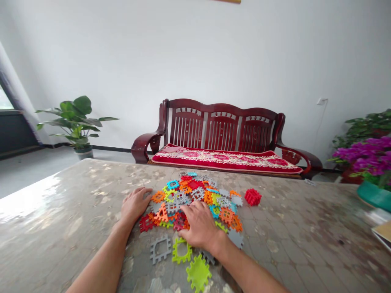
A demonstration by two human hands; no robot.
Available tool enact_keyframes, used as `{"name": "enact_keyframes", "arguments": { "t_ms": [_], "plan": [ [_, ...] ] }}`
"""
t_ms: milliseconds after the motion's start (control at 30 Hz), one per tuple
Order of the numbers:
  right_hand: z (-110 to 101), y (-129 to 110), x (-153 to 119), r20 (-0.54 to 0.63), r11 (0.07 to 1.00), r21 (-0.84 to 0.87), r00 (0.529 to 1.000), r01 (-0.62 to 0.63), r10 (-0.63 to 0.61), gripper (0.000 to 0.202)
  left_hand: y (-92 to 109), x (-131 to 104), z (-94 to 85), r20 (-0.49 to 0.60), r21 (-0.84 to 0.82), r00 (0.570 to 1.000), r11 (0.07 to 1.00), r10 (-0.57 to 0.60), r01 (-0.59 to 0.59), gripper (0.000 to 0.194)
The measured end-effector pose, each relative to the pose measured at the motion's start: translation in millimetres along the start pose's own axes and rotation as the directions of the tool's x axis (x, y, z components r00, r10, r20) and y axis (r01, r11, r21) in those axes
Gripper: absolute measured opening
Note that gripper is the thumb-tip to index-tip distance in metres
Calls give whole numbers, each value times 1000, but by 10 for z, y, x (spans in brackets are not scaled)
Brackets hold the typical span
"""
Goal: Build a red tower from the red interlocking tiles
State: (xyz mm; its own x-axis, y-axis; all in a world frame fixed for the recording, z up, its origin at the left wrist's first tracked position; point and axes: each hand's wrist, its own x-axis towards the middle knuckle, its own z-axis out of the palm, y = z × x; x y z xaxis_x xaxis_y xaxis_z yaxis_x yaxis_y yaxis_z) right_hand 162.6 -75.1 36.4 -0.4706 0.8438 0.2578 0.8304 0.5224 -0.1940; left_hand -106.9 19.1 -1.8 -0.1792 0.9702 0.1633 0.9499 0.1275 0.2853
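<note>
A loose pile of plastic interlocking tiles with notched edges, in grey, orange, red, blue and lime green, lies mid-table. My left hand (136,204) rests at the pile's left side, fingers stretched toward an orange tile (158,197). Over the front of the pile is my right hand (200,224), thumb and fingers apart, close to a dark red tile (180,221); its palm hides some pieces. Nearer to me lie a grey frame tile (160,249), a lime green frame tile (182,250) and a solid lime green tile (198,273).
Right of the pile sits a red block of tiles (253,197) on the patterned table cover (290,240). A teal flowerpot (374,196) with purple flowers stands at the right edge. Beyond the table are a wooden bench (221,126) and a potted plant (77,118).
</note>
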Motion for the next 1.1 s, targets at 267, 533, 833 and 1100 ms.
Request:
{"name": "enact_keyframes", "arguments": {
  "t_ms": [267,533,833,1100],
  "plan": [
    [-48,63,-40,-172,985,168,983,-36,66,58,-22,-2,19,-17,-9,1000,1000,12,-12,42],
    [-184,792,-276,-309,847,501,877,-178,367,52,-18,-9,22,-44,-10,999,1000,19,-19,40],
    [-110,1332,-475,-381,933,272,864,-236,330,55,-53,19,44,-35,11,999,1000,27,-27,43],
    [-126,1199,-459,-386,885,36,811,-464,441,47,-59,16,45,-41,1,999,999,35,-35,43]
  ]
}}
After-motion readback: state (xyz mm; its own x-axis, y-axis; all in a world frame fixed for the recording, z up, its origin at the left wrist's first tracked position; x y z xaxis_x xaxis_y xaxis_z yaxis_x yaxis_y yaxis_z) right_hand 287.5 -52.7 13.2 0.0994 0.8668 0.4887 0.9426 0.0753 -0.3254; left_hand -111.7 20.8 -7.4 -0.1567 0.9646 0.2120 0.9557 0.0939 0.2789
